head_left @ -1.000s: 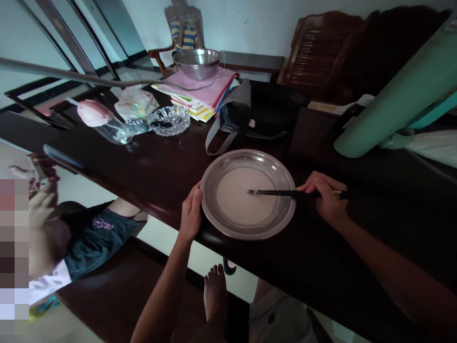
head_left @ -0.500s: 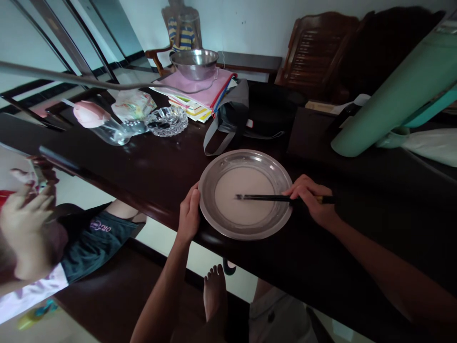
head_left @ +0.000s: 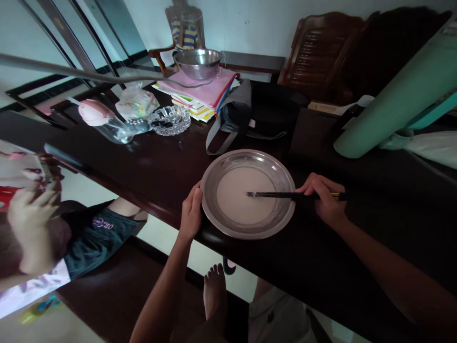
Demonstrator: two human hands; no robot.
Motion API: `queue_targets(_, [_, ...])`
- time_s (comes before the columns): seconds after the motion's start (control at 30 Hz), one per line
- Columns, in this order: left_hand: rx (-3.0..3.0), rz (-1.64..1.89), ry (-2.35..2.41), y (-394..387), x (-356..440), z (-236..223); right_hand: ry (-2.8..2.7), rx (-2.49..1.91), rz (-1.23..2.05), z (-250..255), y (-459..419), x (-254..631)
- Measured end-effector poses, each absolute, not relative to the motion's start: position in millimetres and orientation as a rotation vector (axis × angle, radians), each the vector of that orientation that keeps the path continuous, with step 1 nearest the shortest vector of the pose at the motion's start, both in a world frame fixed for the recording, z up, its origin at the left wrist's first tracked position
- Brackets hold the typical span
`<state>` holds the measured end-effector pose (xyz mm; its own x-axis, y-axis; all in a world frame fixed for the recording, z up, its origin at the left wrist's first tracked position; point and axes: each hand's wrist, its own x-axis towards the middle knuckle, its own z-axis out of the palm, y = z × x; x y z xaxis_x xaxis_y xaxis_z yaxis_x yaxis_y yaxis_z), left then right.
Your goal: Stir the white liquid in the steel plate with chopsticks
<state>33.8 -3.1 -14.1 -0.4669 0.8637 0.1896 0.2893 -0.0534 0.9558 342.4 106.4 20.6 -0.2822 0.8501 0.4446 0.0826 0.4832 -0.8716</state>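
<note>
A round metal plate (head_left: pixel 214 164) filled with a pale, milky liquid (head_left: pixel 246 196) sits near the front edge of a dark wooden table (head_left: pixel 150 166). My left hand (head_left: pixel 191 213) grips the plate's left rim, fingers curled on it. My right hand (head_left: pixel 323 197) is closed around a pair of dark chopsticks (head_left: pixel 278 194) that lie almost level, their tips dipped in the liquid near the plate's middle.
Further back stand a glass ashtray (head_left: pixel 169 120), a bottle lying on its side with a pink cap (head_left: pixel 102 119), a plastic bag (head_left: pixel 137 102), books with a steel bowl (head_left: pixel 197 63) on top, a grey bag (head_left: pixel 237 114) and a green roll (head_left: pixel 396 93). Another person (head_left: pixel 35 228) sits at the left.
The chopsticks swept left across the liquid and came back right to about where they were. My left hand kept its hold on the rim. The person at the left shifted their hands.
</note>
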Motion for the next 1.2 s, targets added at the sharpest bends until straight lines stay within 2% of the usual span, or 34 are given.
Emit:
queue_targets(0.13, [1.220,1.550,1.752,-3.0,33.8,-14.2,-1.855,-0.790,0.919,20.1,106.0,341.3])
queue_targets(0.3, [1.218,1.556,1.748,-2.6,34.1,-12.9,-1.690,-0.816,0.930,20.3,106.1,342.3])
queue_targets(0.47, [1.221,1.560,1.746,-2.5,35.0,-11.3,-1.866,-0.777,0.924,22.3,104.2,340.2])
queue_targets(0.6, [1.227,1.554,1.743,-2.7,34.5,-12.1,-1.701,-0.820,0.933,21.5,105.8,340.4])
queue_targets(0.77, [1.210,1.549,1.765,-2.8,34.4,-11.6,-1.844,-0.779,0.945,23.5,104.4,339.5])
queue_targets(1.0, [1.210,1.553,1.739,-3.3,33.5,-13.9,-1.756,-0.733,0.996,21.2,104.8,340.3])
queue_targets(1.2, [1.214,1.557,1.745,-2.7,33.4,-14.3,-1.708,-0.825,0.911,21.3,106.2,340.8])
